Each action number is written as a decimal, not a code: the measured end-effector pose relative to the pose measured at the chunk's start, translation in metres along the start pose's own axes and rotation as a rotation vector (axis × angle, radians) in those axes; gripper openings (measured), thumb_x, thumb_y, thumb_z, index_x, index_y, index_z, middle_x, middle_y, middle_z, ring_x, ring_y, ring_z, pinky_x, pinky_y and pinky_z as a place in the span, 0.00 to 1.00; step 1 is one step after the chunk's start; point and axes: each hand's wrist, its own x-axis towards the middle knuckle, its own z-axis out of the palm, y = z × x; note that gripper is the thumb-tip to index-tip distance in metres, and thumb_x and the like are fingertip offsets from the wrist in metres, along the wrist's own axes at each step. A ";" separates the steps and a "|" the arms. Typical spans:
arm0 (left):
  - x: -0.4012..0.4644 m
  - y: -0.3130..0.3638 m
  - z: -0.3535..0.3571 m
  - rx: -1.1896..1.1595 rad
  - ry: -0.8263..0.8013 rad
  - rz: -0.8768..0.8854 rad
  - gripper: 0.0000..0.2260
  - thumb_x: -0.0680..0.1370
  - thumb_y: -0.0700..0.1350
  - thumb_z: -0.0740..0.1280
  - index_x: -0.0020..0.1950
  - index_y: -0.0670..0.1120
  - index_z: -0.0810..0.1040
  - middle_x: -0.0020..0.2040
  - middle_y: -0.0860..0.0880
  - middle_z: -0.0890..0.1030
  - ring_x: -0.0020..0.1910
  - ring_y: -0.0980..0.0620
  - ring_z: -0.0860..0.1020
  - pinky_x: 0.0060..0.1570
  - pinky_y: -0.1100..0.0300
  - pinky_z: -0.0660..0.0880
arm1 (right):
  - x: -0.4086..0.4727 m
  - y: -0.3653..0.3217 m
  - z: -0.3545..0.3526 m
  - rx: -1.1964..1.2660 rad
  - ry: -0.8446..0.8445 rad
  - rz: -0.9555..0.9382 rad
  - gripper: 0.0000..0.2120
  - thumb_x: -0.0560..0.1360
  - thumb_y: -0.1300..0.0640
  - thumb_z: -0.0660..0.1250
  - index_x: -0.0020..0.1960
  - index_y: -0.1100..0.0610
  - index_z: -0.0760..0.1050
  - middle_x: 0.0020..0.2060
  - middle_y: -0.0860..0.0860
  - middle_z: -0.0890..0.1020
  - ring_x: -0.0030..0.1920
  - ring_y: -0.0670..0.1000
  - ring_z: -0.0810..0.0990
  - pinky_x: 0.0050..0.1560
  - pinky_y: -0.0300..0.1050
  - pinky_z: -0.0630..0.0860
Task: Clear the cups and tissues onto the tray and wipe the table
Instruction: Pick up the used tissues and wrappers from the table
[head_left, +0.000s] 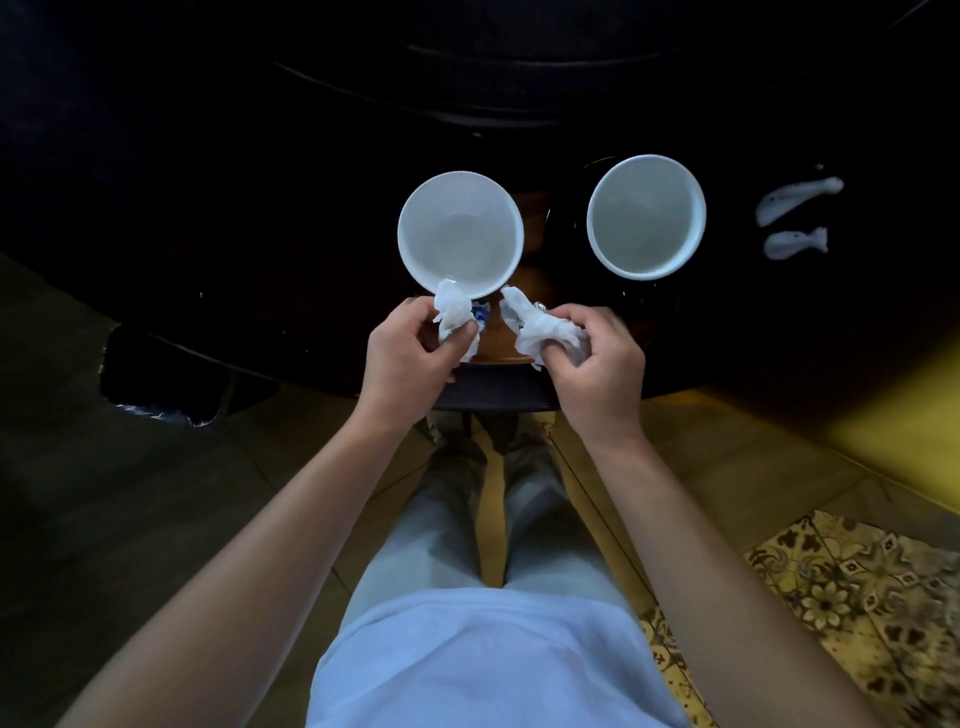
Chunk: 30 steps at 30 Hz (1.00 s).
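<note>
Closest to the lens, a pale blue shirt and light trousers fill the bottom of the view, with two bare forearms reaching forward from either side toward the near edge of a very dark round table. Patterned floor tiles show at the lower right, plain dull ones elsewhere, and a dark shape with crinkled clear plastic sits low at the left, under the table's rim — too dim to name. On the tabletop, well to the right, lie two small white fish-shaped rests, one just nearer than the other. Between them and the centre stands the right cup, a white round cup seen from straight above, resting on something dark and glossy that barely separates from the table. The left cup, equally white and wide-mouthed, stands beside it with a strip of brown wood showing between the two; neither cup's contents can be made out. The left hand has thumb and fingers curled round a crumpled white tissue, whose upper end overlaps the left cup's near rim, with a scrap of blue peeking out just beside it. The right hand has its fingers closed on a second crumpled tissue — larger, twisted, its loose tail pointing up toward the gap between the cups. Both hands hover at the table's near edge, close together but apart.
</note>
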 end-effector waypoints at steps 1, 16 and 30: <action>0.002 0.001 0.001 0.009 0.010 0.005 0.11 0.80 0.46 0.74 0.60 0.43 0.82 0.51 0.46 0.83 0.47 0.50 0.83 0.38 0.62 0.81 | 0.001 0.000 0.001 -0.010 0.006 0.004 0.10 0.74 0.60 0.74 0.55 0.58 0.82 0.50 0.51 0.84 0.50 0.50 0.81 0.51 0.52 0.81; -0.001 -0.004 0.004 0.202 0.065 0.126 0.15 0.75 0.51 0.79 0.57 0.43 0.87 0.46 0.50 0.78 0.40 0.53 0.77 0.38 0.54 0.78 | -0.002 0.002 0.005 -0.248 -0.003 -0.018 0.17 0.73 0.50 0.76 0.60 0.55 0.82 0.52 0.54 0.82 0.50 0.56 0.81 0.47 0.56 0.80; -0.014 -0.012 -0.008 0.177 0.072 0.236 0.17 0.78 0.43 0.77 0.65 0.39 0.83 0.53 0.46 0.83 0.46 0.52 0.81 0.48 0.58 0.81 | -0.011 0.006 -0.003 -0.183 0.059 -0.108 0.14 0.74 0.54 0.74 0.58 0.56 0.80 0.52 0.53 0.80 0.51 0.52 0.80 0.48 0.48 0.80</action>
